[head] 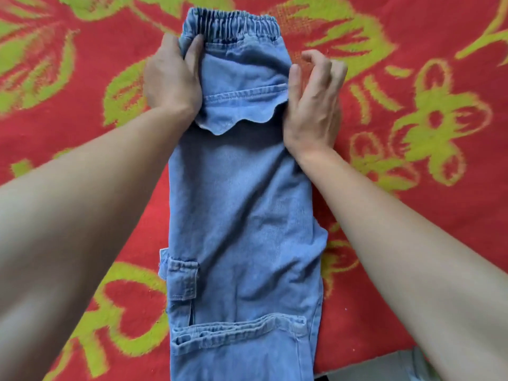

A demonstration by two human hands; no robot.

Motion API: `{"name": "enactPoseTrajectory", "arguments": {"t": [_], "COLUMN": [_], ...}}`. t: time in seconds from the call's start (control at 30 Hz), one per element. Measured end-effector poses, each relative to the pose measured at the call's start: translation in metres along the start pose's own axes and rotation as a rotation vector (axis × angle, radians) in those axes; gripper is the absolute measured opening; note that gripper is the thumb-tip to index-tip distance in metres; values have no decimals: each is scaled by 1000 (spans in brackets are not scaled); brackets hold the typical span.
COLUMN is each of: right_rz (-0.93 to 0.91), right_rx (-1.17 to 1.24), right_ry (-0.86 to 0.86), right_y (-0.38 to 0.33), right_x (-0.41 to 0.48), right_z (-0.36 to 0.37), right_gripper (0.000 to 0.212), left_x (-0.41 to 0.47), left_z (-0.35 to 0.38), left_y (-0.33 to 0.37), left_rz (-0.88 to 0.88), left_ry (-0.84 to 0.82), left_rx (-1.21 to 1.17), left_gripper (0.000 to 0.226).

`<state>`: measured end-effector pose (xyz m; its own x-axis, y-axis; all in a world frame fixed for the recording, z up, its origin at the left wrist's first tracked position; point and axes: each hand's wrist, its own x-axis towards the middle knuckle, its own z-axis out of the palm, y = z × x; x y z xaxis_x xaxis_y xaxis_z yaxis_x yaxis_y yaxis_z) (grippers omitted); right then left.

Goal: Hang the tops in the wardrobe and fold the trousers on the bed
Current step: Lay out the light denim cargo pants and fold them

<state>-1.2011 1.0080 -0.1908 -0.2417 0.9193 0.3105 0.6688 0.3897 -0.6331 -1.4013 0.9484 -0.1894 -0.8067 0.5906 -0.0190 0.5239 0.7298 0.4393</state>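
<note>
Light blue denim trousers (242, 210) lie lengthwise on the bed, folded leg over leg, with the elastic waistband (233, 24) at the far end. The leg hem (239, 114) is doubled back up over the upper part. My left hand (171, 78) grips the left edge of the folded layers just below the waistband, thumb on top. My right hand (313, 97) presses against the right edge of the same fold, its fingers curled and its thumb touching the denim. Cargo pockets (182, 279) show on the near part.
The red bedspread (412, 188) with a green flower pattern covers the whole bed around the trousers. At the bottom right, a grey patch of floor or furniture (390, 367) marks the bed's near edge.
</note>
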Motion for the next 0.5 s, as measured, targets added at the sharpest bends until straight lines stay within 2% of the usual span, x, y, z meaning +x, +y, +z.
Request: {"name": "enactPoseTrajectory", "arguments": {"t": [0.03,0.07,0.13,0.17,0.27,0.37,0.43,0.5], "right_rz": [-126,-247,-336,-307,-262,-250,-193,-62], "right_rx": [-11,-81,-295,-336,-345,-353,-271,-120], "right_ry": [6,-87,-400,-495,-510,-618,-732,-702], "right_y": [-1,3,17,25,36,32,27,19], "right_x": [-11,-23,-38,-39,-33,-29,-22,-21], "right_z": [-3,-3,3,7,21,14,0,-19], "right_gripper": [39,46,56,58,62,64,61,57], "left_x": [0,0,3,5,16,20,10,-21], "left_z": [2,5,16,23,33,20,6,-11], "left_y": [1,0,-5,-7,-16,-16,-7,2], "left_rz": [2,-13,-42,-44,-33,-36,-133,-121], "left_ry": [1,-12,-22,-15,9,-102,-139,-41], "left_rx": [17,49,122,137,143,82,-48,-57], "left_gripper": [52,55,59,61,67,73,78,81]}}
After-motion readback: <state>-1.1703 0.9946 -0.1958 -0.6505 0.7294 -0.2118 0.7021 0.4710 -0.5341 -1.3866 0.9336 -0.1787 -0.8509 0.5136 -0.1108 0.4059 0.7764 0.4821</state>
